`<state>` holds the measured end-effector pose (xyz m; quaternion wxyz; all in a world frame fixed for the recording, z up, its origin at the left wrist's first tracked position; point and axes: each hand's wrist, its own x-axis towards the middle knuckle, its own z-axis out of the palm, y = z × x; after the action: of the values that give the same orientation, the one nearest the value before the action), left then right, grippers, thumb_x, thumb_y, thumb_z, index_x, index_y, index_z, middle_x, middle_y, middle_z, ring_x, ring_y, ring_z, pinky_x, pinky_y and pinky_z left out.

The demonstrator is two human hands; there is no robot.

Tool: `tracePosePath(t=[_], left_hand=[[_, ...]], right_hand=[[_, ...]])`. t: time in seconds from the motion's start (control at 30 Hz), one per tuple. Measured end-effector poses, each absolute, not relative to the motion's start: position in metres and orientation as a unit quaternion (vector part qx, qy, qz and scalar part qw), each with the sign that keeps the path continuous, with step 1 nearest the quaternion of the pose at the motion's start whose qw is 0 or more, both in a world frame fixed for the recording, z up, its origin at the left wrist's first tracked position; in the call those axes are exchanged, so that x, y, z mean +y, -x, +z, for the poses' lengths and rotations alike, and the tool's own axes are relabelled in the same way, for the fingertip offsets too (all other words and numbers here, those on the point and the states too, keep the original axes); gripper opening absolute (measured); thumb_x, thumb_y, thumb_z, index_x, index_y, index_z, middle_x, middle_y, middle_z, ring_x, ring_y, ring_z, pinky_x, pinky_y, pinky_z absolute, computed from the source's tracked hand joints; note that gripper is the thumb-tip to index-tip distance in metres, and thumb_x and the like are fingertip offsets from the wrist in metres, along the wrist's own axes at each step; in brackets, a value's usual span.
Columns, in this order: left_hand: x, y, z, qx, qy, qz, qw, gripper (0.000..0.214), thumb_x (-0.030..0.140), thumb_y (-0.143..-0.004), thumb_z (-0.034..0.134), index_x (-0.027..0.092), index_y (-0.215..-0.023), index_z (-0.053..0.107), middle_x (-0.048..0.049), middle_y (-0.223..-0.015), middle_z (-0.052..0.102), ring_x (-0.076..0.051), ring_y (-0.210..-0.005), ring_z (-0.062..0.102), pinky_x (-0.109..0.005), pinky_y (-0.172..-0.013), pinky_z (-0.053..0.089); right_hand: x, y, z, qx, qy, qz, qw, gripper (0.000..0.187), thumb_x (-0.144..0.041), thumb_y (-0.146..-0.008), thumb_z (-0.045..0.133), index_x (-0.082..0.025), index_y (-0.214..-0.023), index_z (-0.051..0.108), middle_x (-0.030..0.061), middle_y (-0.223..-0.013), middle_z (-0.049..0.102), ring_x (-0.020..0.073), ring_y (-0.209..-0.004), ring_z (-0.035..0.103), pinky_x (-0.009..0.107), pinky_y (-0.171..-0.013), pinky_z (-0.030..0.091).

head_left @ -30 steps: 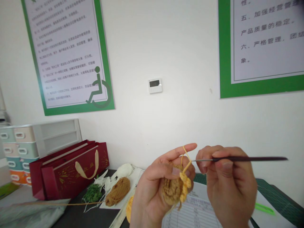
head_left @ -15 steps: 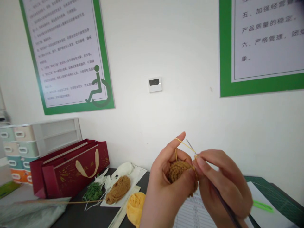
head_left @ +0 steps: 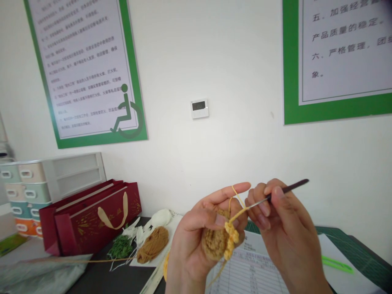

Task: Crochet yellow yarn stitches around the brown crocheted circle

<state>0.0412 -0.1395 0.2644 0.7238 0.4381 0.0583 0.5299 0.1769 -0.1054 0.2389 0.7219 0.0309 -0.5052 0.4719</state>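
My left hand [head_left: 199,232] is closed round a small brown crocheted piece [head_left: 214,244] with a yellow crocheted edge [head_left: 230,239]. Yellow yarn [head_left: 235,194] loops over its raised forefinger. My right hand [head_left: 284,228] pinches a dark crochet hook [head_left: 281,190], whose metal tip meets the yellow stitches beside the left thumb. Both hands are held up in front of the white wall, above a printed sheet [head_left: 254,271] on the table.
On the dark table [head_left: 116,279] lie a brown yarn ball [head_left: 153,244], white yarn [head_left: 161,218], green scraps [head_left: 120,247] and a green tool [head_left: 335,264] on a cutting mat [head_left: 358,253]. Red gift bags [head_left: 88,218] and small drawers [head_left: 27,192] stand at left.
The right hand swung the hook from pointing down-right to pointing up-right, tip back at the yellow stitches. The left hand lowered and turned the piece, showing its yellow edge.
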Motion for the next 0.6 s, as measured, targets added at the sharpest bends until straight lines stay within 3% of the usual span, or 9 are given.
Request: tracePosePath(t=[0.13,0.2,0.3,0.37,0.47,0.6], left_hand=[[-0.152,-0.054,0.264,0.189,-0.48,0.632,0.578,0.066,0.004,-0.069,0.076,0.015,-0.133,0.069,-0.0066,-0.085,0.069,-0.014,-0.072,0.062,-0.021,-0.065,0.049],[-0.158,-0.062,0.264,0.228,-0.493,0.66,0.52,0.065,0.005,-0.073,0.077,0.022,-0.136,0.068,-0.0035,-0.085,0.066,-0.012,-0.069,0.06,-0.021,-0.063,0.047],[-0.159,-0.069,0.261,0.243,-0.505,0.667,0.491,0.064,0.007,-0.076,0.077,0.025,-0.137,0.068,-0.0009,-0.083,0.064,-0.009,-0.062,0.055,-0.021,-0.056,0.043],[-0.155,-0.068,0.259,0.216,-0.492,0.64,0.55,0.064,0.006,-0.072,0.078,0.021,-0.133,0.07,-0.0027,-0.085,0.065,-0.011,-0.064,0.058,-0.022,-0.057,0.045],[-0.144,-0.062,0.258,0.146,-0.448,0.551,0.688,0.063,0.005,-0.06,0.075,0.008,-0.123,0.074,-0.0084,-0.082,0.068,-0.013,-0.064,0.061,-0.022,-0.059,0.048],[-0.136,-0.052,0.261,0.087,-0.441,0.513,0.732,0.067,0.003,-0.059,0.07,0.0,-0.125,0.072,-0.0096,-0.075,0.066,-0.012,-0.063,0.061,-0.018,-0.057,0.048]], right_hand=[[-0.102,-0.175,0.238,-0.546,0.005,0.438,0.714,0.019,-0.03,-0.099,0.061,-0.024,-0.082,0.055,-0.0032,-0.069,0.056,0.0118,-0.058,0.052,0.026,-0.054,0.046],[-0.099,-0.178,0.233,-0.587,0.034,0.297,0.752,0.009,-0.019,-0.095,0.066,-0.026,-0.091,0.061,-0.0015,-0.076,0.062,0.0145,-0.067,0.06,0.028,-0.058,0.05],[-0.095,-0.184,0.223,-0.633,0.073,-0.014,0.77,0.032,-0.002,-0.084,0.07,-0.026,-0.104,0.071,0.0028,-0.089,0.07,0.0195,-0.081,0.067,0.033,-0.065,0.054],[-0.092,-0.187,0.217,-0.633,0.061,-0.126,0.761,0.043,0.001,-0.081,0.069,-0.028,-0.111,0.072,0.0039,-0.094,0.072,0.0212,-0.081,0.068,0.037,-0.065,0.056],[-0.091,-0.183,0.214,-0.599,0.034,-0.05,0.798,0.037,-0.003,-0.085,0.067,-0.028,-0.112,0.071,0.0026,-0.087,0.071,0.0207,-0.073,0.066,0.04,-0.064,0.056],[-0.098,-0.176,0.223,-0.527,0.009,0.154,0.835,0.009,-0.019,-0.097,0.061,-0.024,-0.101,0.067,0.0032,-0.079,0.066,0.0197,-0.073,0.063,0.037,-0.064,0.053]])
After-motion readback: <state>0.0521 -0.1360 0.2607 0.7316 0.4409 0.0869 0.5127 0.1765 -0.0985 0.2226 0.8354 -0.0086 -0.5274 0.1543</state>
